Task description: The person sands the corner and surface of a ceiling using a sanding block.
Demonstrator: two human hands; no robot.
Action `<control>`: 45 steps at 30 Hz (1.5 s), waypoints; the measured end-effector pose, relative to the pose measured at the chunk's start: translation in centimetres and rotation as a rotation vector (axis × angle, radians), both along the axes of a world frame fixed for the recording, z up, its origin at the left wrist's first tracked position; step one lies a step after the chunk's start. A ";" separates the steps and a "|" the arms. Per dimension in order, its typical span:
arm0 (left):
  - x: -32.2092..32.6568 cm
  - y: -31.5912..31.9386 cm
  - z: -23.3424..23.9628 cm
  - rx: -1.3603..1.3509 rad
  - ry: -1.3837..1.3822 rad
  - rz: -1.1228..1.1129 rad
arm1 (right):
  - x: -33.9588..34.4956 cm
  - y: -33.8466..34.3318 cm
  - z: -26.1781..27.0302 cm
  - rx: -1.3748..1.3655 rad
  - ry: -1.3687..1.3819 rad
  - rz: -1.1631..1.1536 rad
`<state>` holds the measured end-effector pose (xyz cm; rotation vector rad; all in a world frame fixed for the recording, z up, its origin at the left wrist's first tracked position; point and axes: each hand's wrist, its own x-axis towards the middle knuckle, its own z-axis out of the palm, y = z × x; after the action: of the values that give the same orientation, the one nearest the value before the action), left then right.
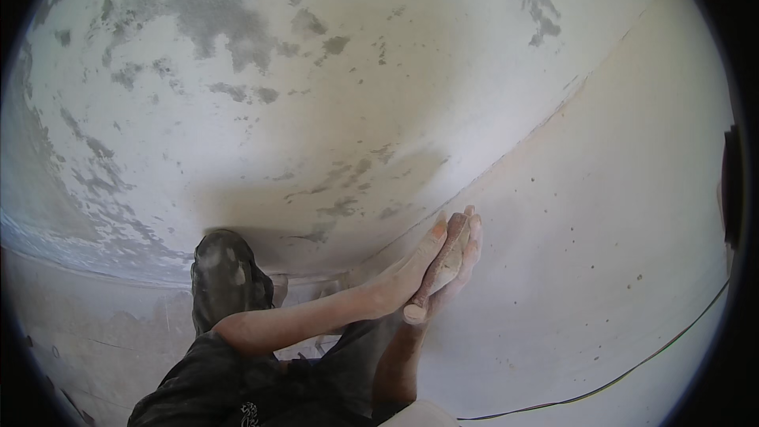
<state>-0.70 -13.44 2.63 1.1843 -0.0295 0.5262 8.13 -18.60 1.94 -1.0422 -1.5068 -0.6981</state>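
Both hands are raised together near the corner line where two plastered walls meet. A narrow reddish-brown strip, perhaps a rolled sheet of sandpaper (pixel 442 261), lies lengthwise between them, with a pale rounded end at the bottom. My left hand (pixel 409 270) rests flat against one side of it, fingers straight and dusted white. Behind and to the right, my right hand (pixel 465 261) cups the other side, its fingers pointing up. The patchy white and grey plastered wall (pixel 367 112) stands in front; the palms hide part of the held thing.
A smoother plastered wall (pixel 581 237) with small pits is at the right. A thin cable (pixel 622 375) curves across the lower right. My bent knee in dark trousers (pixel 225 267) is close to the patchy wall. A dusty floor (pixel 112 320) shows at lower left.
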 end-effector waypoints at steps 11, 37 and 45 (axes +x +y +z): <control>0.2 0.6 -0.3 -0.073 -0.007 -0.107 | 1.5 0.4 -2.2 0.029 0.018 0.029; -0.1 0.3 1.7 -0.076 0.076 -0.023 | 3.1 -0.3 -3.6 -0.073 0.160 0.087; 0.7 0.4 0.4 -0.121 0.046 -0.096 | 2.1 -0.7 -4.0 -0.122 0.385 0.025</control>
<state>-0.02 -13.07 3.05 1.0710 -0.0149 0.4102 10.22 -19.35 -2.06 -1.1723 -1.2347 -0.3632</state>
